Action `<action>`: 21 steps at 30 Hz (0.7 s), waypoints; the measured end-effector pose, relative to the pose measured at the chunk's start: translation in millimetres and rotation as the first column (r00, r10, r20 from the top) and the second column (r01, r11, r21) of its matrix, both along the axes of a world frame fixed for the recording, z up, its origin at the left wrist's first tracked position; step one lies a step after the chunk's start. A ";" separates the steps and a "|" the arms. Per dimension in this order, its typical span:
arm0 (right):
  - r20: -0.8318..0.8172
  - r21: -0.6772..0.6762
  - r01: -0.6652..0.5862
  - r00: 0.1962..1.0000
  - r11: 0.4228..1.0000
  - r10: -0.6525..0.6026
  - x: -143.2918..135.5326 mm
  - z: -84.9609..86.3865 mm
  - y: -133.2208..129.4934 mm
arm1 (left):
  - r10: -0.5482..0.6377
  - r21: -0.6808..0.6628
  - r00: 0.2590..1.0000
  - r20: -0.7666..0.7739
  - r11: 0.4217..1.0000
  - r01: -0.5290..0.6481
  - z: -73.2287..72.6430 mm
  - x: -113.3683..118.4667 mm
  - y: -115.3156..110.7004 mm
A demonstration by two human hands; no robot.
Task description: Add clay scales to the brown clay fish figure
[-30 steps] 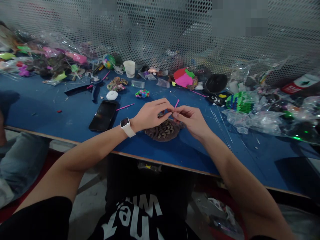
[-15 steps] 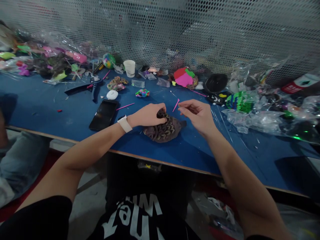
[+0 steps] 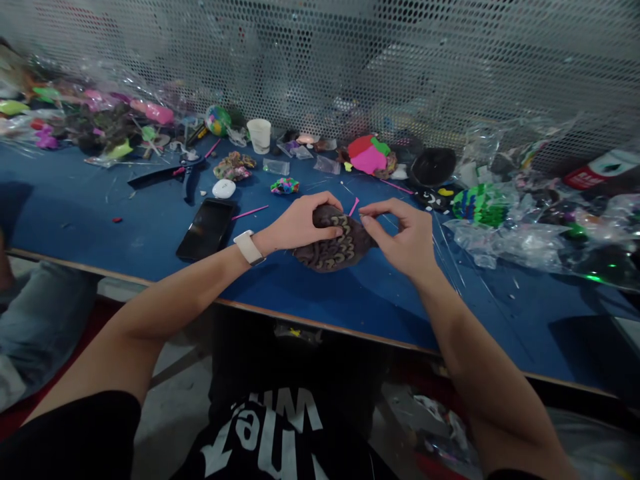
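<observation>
A dark brown clay fish-like figure (image 3: 330, 253), with rows of curved lighter scale pieces, is just above or on the blue table; I cannot tell which. My left hand (image 3: 306, 223), with a pale watch band at the wrist, is wrapped over its far left side. At the figure's narrow right end is my right hand (image 3: 403, 237), thumb and index finger pinched together. Whatever lies in that pinch is too small to make out. Just behind the figure, a pink modelling tool (image 3: 354, 205) lies partly hidden.
Left of my hands lie a black phone (image 3: 206, 230), a white oval case (image 3: 224, 189), another pink stick (image 3: 251, 212) and dark-handled pliers (image 3: 187, 175). A paper cup (image 3: 259, 136) and colourful clay pieces line the mesh panel (image 3: 320, 67). Clear plastic wrappers (image 3: 493, 240) spread at right. Someone's knee shows far left.
The clay figure has turned and shifted slightly up and right under my left hand. My right hand has moved closer, its fingertips now at the figure's right end.
</observation>
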State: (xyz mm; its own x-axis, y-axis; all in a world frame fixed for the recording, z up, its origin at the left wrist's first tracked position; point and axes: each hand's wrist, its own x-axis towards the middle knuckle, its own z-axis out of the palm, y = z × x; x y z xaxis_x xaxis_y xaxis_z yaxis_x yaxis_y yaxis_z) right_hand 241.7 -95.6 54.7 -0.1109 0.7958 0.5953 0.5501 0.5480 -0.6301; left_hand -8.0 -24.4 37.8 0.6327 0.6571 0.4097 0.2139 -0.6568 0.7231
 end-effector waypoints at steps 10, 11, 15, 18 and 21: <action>-0.023 -0.020 0.007 1.000 1.000 -0.007 -5.5 -1.2 -2.6 | -0.009 0.013 1.000 0.012 1.000 0.009 1.9 1.0 -4.4; -0.026 -0.038 0.005 1.000 0.999 -0.006 -5.4 -1.9 -2.5 | -0.012 0.013 1.000 0.017 1.000 0.012 1.9 1.1 -4.6; -0.010 -0.037 0.019 1.000 0.999 -0.020 -6.4 -3.8 -3.3 | -0.014 0.012 1.000 0.025 1.000 0.013 2.3 1.4 -5.2; 0.003 -0.022 0.046 0.999 0.999 -0.046 -7.9 -3.4 -4.9 | -0.015 0.007 1.000 0.023 1.000 0.015 2.7 1.3 -5.3; -0.012 -0.024 0.063 0.998 0.998 -0.064 -8.2 -3.1 -4.9 | -0.022 0.008 1.000 0.022 1.000 0.022 2.7 1.0 -5.1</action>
